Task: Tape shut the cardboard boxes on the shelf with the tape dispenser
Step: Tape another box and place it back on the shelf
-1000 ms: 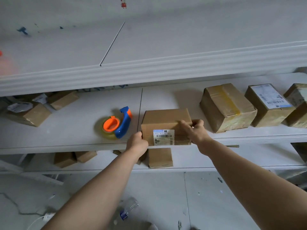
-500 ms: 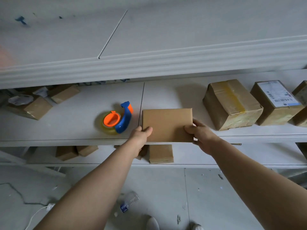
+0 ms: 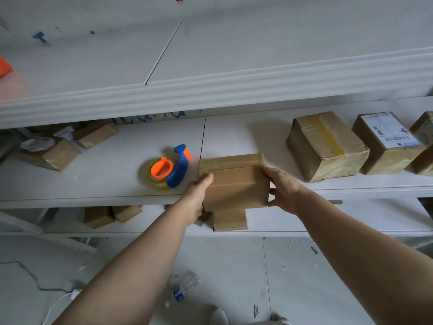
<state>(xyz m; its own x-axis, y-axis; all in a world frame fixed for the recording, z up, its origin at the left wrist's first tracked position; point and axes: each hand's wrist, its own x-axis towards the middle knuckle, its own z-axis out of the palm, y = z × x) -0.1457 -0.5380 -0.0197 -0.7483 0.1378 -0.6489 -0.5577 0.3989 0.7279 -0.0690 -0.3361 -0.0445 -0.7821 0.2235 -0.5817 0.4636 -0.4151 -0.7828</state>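
A small brown cardboard box (image 3: 234, 181) is held between both hands at the front edge of the middle white shelf (image 3: 93, 179). My left hand (image 3: 196, 195) grips its left side with the thumb on top. My right hand (image 3: 283, 188) clamps its right side. A plain face and a taped face of the box show. The blue and orange tape dispenser (image 3: 169, 170), with a roll of clear tape, lies on the shelf just left of the box, untouched.
A taped brown box (image 3: 325, 146), a labelled box (image 3: 389, 141) and another box stand to the right on the same shelf. Boxes (image 3: 49, 153) lie at far left. More boxes (image 3: 229, 218) sit on the lower shelf. A plastic bottle (image 3: 185, 287) lies on the floor.
The box has been turned in my hands: the barcode label that faced me is out of sight, and a plain face and a taped face now show. The dispenser has not moved.
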